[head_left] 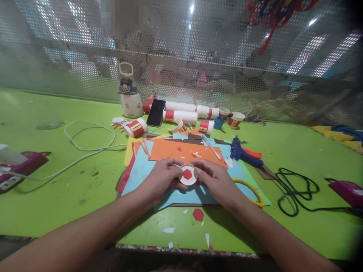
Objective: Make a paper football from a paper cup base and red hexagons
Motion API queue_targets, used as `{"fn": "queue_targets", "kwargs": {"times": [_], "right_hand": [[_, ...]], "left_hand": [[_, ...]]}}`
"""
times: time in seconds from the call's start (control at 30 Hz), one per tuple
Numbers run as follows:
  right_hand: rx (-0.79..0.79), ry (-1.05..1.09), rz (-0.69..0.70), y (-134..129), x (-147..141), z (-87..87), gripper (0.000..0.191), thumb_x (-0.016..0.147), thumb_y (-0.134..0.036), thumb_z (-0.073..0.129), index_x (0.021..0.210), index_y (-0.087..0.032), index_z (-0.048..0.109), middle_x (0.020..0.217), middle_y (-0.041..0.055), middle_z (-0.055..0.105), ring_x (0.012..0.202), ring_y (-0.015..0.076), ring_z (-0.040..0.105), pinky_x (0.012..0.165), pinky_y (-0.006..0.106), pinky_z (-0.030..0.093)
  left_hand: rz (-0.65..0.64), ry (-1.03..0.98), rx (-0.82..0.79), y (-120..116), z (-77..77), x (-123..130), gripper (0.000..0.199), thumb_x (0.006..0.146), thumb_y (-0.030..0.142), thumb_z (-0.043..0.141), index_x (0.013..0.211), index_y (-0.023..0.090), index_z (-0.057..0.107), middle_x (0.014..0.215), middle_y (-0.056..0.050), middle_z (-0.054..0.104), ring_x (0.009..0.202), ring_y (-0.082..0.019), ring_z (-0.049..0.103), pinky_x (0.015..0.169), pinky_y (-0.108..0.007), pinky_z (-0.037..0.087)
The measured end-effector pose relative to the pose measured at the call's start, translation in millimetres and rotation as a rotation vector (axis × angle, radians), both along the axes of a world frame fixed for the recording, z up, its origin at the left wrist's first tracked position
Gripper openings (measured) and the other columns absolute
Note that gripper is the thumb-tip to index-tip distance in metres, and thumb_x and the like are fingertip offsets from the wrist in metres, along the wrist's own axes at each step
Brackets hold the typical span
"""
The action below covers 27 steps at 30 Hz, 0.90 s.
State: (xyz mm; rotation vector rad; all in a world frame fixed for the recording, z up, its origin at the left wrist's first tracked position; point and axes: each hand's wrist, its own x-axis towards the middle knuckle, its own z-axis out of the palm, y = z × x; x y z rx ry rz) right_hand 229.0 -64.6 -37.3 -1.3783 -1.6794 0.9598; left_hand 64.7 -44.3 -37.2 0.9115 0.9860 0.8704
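Between my two hands is a white paper disc with a red paper hexagon on its middle. My left hand pinches the disc's left edge between thumb and fingers. On the opposite edge, my right hand grips it the same way. Both hands are just over light blue paper, with orange paper beyond. A second red hexagon lies on the green table nearer to me, among white paper scraps. Yellow scissor handles show partly beside my right forearm.
A blue glue gun and its black cord lie to the right. Stacked paper cups, a phone and a bottle stand or lie at the back. A purple power strip with a white cable is at left.
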Motion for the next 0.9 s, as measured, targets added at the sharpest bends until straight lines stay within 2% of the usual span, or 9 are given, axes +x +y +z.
{"fn": "queue_targets", "kwargs": {"times": [0.13, 0.27, 0.4, 0.5, 0.73, 0.9], "right_hand": [[0.011, 0.032, -0.002, 1, 1, -3.0, 0.036, 0.083, -0.024, 0.052, 0.118, -0.017, 0.059, 0.093, 0.0064, 0.067, 0.073, 0.0175, 0.063, 0.067, 0.033, 0.053], [0.046, 0.014, 0.034, -1, 1, -0.6, 0.024, 0.083, -0.021, 0.054, 0.104, -0.021, 0.066, 0.103, 0.0066, 0.067, 0.088, 0.0193, 0.063, 0.078, 0.035, 0.051], [0.052, -0.011, 0.04, -3, 1, 1.1, 0.024, 0.083, -0.017, 0.052, 0.102, -0.022, 0.067, 0.104, 0.0059, 0.067, 0.087, 0.0188, 0.062, 0.078, 0.036, 0.051], [0.041, -0.023, 0.031, -4, 1, 0.3, 0.024, 0.084, -0.017, 0.051, 0.101, -0.021, 0.067, 0.103, 0.0064, 0.067, 0.085, 0.0195, 0.063, 0.076, 0.036, 0.052], [-0.02, -0.012, 0.035, -3, 3, -1.9, 0.028, 0.079, -0.018, 0.058, 0.106, -0.019, 0.064, 0.101, 0.0083, 0.069, 0.083, 0.0217, 0.065, 0.075, 0.038, 0.054], [-0.049, 0.016, 0.061, -4, 4, -0.1, 0.03, 0.08, -0.018, 0.057, 0.109, -0.019, 0.064, 0.098, 0.0073, 0.071, 0.086, 0.0221, 0.067, 0.077, 0.037, 0.055]], "left_hand": [[0.0, -0.002, -0.008, 1, -0.8, -1, 0.016, 0.07, 0.004, 0.06, 0.084, 0.011, 0.058, 0.074, -0.007, 0.067, 0.058, -0.013, 0.064, 0.053, -0.025, 0.057], [-0.004, -0.013, 0.006, 2, -2.2, -1, 0.015, 0.069, 0.004, 0.06, 0.082, 0.01, 0.059, 0.071, -0.006, 0.065, 0.058, -0.014, 0.064, 0.052, -0.026, 0.058], [0.002, 0.014, 0.018, 2, -5.0, -2, 0.015, 0.068, 0.004, 0.06, 0.082, 0.01, 0.06, 0.068, -0.006, 0.066, 0.055, -0.015, 0.065, 0.051, -0.027, 0.057], [-0.041, 0.018, 0.019, 3, -5.8, -3, 0.015, 0.071, 0.006, 0.061, 0.085, 0.01, 0.06, 0.065, -0.005, 0.067, 0.05, -0.015, 0.065, 0.049, -0.025, 0.055], [-0.079, 0.037, 0.006, 2, 2.2, -1, 0.01, 0.076, 0.003, 0.057, 0.084, 0.01, 0.057, 0.059, -0.001, 0.065, 0.046, -0.014, 0.066, 0.049, -0.022, 0.054], [-0.11, 0.071, 0.009, 1, 6.0, 0, 0.012, 0.079, 0.002, 0.054, 0.088, 0.009, 0.056, 0.061, -0.002, 0.067, 0.046, -0.015, 0.067, 0.048, -0.021, 0.051]]}}
